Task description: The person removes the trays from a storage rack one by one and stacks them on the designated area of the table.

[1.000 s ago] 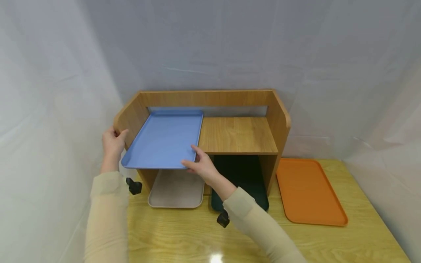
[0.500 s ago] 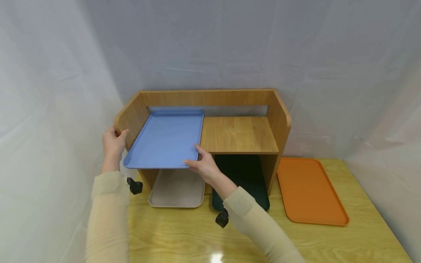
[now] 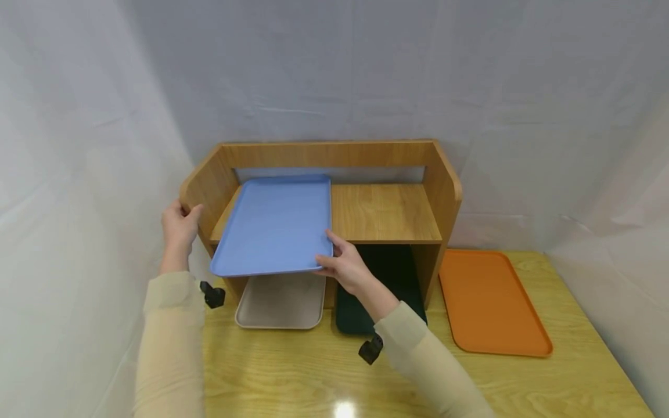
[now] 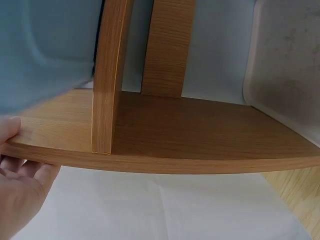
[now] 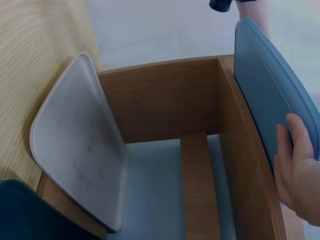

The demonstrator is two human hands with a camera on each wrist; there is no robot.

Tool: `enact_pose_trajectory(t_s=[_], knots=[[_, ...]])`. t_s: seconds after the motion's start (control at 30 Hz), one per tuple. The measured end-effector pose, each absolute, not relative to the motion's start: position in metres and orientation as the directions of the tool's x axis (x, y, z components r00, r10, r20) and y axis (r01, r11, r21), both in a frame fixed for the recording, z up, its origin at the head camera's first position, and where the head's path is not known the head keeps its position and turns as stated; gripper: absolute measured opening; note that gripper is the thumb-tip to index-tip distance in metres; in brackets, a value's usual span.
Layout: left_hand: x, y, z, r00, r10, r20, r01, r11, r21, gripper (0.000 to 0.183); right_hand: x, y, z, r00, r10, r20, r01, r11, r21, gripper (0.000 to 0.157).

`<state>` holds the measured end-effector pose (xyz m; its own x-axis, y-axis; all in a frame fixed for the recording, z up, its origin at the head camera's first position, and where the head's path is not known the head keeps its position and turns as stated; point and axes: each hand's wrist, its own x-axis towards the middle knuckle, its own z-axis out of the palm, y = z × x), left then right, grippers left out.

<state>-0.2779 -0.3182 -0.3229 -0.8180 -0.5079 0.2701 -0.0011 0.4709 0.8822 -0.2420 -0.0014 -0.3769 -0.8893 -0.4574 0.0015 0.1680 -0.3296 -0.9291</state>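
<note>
In the head view a blue tray (image 3: 277, 226) lies over the left half of the upper board of a small wooden shelf unit (image 3: 384, 215). Its near end juts past the board's front edge. My right hand (image 3: 347, 264) grips the tray's near right corner, thumb on top, with fingers under the rim in the right wrist view. My left hand (image 3: 179, 229) holds the front edge of the unit's left side panel; the left wrist view shows thumb and fingers on either face of that panel (image 4: 215, 135). A beige-grey tray (image 3: 282, 305) sits in the lower left compartment, beneath the blue one.
A dark green tray (image 3: 352, 316) occupies the lower right compartment, its front end sticking out over the table. Right of the unit an orange tray (image 3: 493, 302) lies flat on the wooden table (image 3: 272, 371). White sheeting (image 3: 334, 69) hangs behind and at both sides.
My right hand has shifted the blue tray to the right and slightly toward me. A strip of upper board now shows left of it. My left hand has stayed on the side panel.
</note>
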Motion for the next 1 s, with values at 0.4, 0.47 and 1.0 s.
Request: enact_pose_trajectory(t_s=[0.4,0.47,1.0], knots=[[-0.280,-0.316,-0.324,-0.816,-0.504,0.281,0.024,0.457,0.889,0.028,-0.228,0.021,-0.383,-0.886,-0.463,0.036,0.152,-0.363,-0.919,0.069],[-0.280,-0.316,-0.324,-0.818,-0.502,0.281,0.028,0.453,0.891,0.026,-0.224,0.025,-0.384,-0.881,-0.471,0.047,0.150,-0.373,-0.916,0.069],[-0.279,-0.318,-0.323,-0.820,-0.508,0.263,0.017,0.438,0.899,0.011,-0.188,0.066,-0.387,-0.852,-0.475,0.220,0.009,-0.434,-0.901,0.073]])
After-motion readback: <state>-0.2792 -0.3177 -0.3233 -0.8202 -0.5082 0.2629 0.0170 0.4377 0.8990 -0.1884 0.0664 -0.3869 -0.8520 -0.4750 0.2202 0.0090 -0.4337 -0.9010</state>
